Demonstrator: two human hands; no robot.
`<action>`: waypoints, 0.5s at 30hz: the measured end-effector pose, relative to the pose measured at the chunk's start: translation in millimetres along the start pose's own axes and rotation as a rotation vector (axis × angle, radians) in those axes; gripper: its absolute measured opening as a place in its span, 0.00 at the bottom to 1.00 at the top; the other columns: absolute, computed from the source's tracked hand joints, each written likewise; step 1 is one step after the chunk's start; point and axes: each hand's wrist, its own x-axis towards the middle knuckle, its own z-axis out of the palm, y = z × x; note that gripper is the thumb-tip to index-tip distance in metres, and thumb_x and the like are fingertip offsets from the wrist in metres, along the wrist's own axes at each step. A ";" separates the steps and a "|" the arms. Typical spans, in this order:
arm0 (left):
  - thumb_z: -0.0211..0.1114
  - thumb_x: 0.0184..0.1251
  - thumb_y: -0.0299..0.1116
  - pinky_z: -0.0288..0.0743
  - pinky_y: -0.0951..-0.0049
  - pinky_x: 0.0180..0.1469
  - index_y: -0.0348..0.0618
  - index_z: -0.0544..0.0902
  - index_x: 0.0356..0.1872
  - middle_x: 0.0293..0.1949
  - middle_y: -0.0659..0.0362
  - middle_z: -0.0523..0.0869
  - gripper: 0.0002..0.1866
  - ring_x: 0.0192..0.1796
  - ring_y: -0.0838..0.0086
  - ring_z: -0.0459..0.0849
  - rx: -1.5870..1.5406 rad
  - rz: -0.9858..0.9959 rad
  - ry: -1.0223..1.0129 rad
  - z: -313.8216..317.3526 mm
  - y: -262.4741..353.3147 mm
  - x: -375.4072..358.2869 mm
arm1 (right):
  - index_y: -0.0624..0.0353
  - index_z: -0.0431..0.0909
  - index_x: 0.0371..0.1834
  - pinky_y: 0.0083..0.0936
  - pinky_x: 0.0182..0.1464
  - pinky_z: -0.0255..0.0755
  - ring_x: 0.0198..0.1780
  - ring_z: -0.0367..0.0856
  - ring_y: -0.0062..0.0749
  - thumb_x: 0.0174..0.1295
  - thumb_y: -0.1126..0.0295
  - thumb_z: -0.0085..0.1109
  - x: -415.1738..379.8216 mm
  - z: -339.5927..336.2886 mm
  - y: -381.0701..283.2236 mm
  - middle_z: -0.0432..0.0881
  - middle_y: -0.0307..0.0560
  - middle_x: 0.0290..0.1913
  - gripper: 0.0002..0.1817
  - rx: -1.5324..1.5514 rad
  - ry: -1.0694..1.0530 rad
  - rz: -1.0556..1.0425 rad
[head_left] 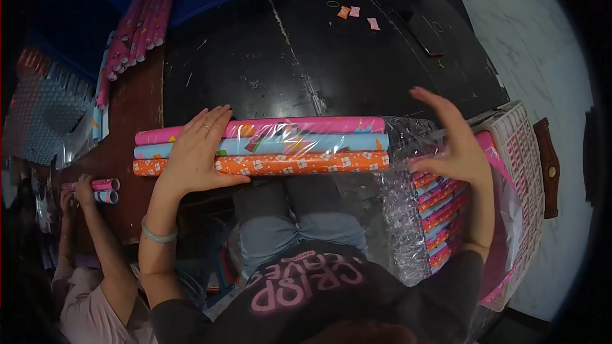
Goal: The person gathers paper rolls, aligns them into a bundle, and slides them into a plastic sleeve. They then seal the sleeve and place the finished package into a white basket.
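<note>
Under the left hand, which is lying flat without clenching, three rolls in clear plastic, pink, blue and orange, are resting along the table's near edge. Beside their far end, the right hand is spreading open, nothing visibly grasped, above the stacked rolls.

dim, fisheye-curved, black corners

1. Along the near edge of my worktop, I see a pink roll with bright motifs, a light blue roll with multicoloured shapes, and an orange roll with white box shapes.
2. My worktop is black, scuffed pale.
3. Near its far edge: an orange packet, a pale pink packet.
4. My shirt is dark, lettered pink.
</note>
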 end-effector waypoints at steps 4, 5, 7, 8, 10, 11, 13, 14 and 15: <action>0.72 0.40 0.66 0.58 0.56 0.71 0.27 0.67 0.61 0.63 0.41 0.71 0.55 0.66 0.50 0.69 0.027 -0.011 -0.007 0.2 -0.3 -0.9 | 0.72 0.61 0.64 0.34 0.59 0.67 0.57 0.75 0.46 0.27 0.52 0.82 50.1 23.5 11.7 0.77 0.60 0.52 0.59 -0.320 -0.335 -0.130; 0.71 0.40 0.66 0.58 0.56 0.71 0.27 0.67 0.61 0.63 0.41 0.71 0.55 0.66 0.50 0.69 0.011 -0.005 -0.005 0.9 -0.9 -0.7 | 0.71 0.64 0.60 0.33 0.52 0.71 0.51 0.79 0.43 0.27 0.54 0.83 59.4 24.1 15.2 0.79 0.57 0.47 0.56 -0.132 -0.569 0.088; 0.70 0.40 0.67 0.58 0.56 0.71 0.28 0.68 0.61 0.63 0.42 0.71 0.55 0.66 0.51 0.70 -0.013 0.034 0.008 0.5 -1.8 -2.4 | 0.71 0.71 0.48 0.29 0.37 0.77 0.35 0.83 0.38 0.29 0.60 0.84 60.9 32.9 23.3 0.82 0.53 0.33 0.43 0.111 -0.745 0.216; 0.70 0.40 0.67 0.58 0.56 0.71 0.28 0.68 0.61 0.63 0.42 0.71 0.55 0.66 0.51 0.70 -0.001 0.019 0.008 0.1 -2.6 -3.7 | 0.71 0.72 0.46 0.29 0.37 0.76 0.36 0.83 0.37 0.29 0.61 0.84 55.1 35.2 24.2 0.82 0.53 0.33 0.41 0.088 -0.750 0.279; 0.73 0.39 0.64 0.57 0.54 0.71 0.31 0.66 0.63 0.64 0.44 0.70 0.55 0.67 0.52 0.68 -0.061 0.074 -0.006 -0.2 -5.1 -5.6 | 0.71 0.77 0.40 0.27 0.36 0.75 0.34 0.82 0.31 0.35 0.59 0.82 48.1 31.2 10.8 0.82 0.48 0.31 0.33 0.030 -0.769 0.385; 0.73 0.39 0.65 0.57 0.54 0.72 0.31 0.67 0.63 0.64 0.44 0.71 0.55 0.67 0.54 0.68 -0.066 0.090 0.013 0.1 -6.8 -6.3 | 0.70 0.79 0.39 0.26 0.33 0.74 0.30 0.80 0.28 0.38 0.60 0.81 41.6 29.8 6.9 0.82 0.45 0.28 0.29 0.122 -0.814 0.537; 0.73 0.39 0.66 0.56 0.54 0.72 0.32 0.68 0.63 0.64 0.44 0.71 0.55 0.67 0.54 0.68 -0.086 0.125 0.006 0.0 -8.4 -7.0 | 0.68 0.81 0.34 0.23 0.29 0.70 0.25 0.76 0.22 0.45 0.64 0.78 27.1 33.6 5.2 0.80 0.39 0.24 0.21 0.247 -0.918 0.674; 0.73 0.39 0.66 0.55 0.55 0.73 0.32 0.68 0.63 0.64 0.45 0.71 0.55 0.68 0.55 0.68 -0.081 0.148 -0.007 -0.7 -7.4 -5.9 | 0.67 0.82 0.32 0.21 0.27 0.69 0.23 0.74 0.19 0.48 0.65 0.76 17.0 36.6 7.0 0.79 0.36 0.22 0.17 0.277 -0.976 0.662; 0.72 0.39 0.66 0.55 0.54 0.73 0.33 0.67 0.64 0.65 0.45 0.70 0.56 0.68 0.55 0.67 -0.083 0.171 -0.019 -0.8 -7.2 -5.9 | 0.66 0.82 0.31 0.19 0.27 0.67 0.24 0.73 0.17 0.50 0.66 0.75 4.0 45.2 17.6 0.78 0.35 0.22 0.14 0.393 -1.070 0.761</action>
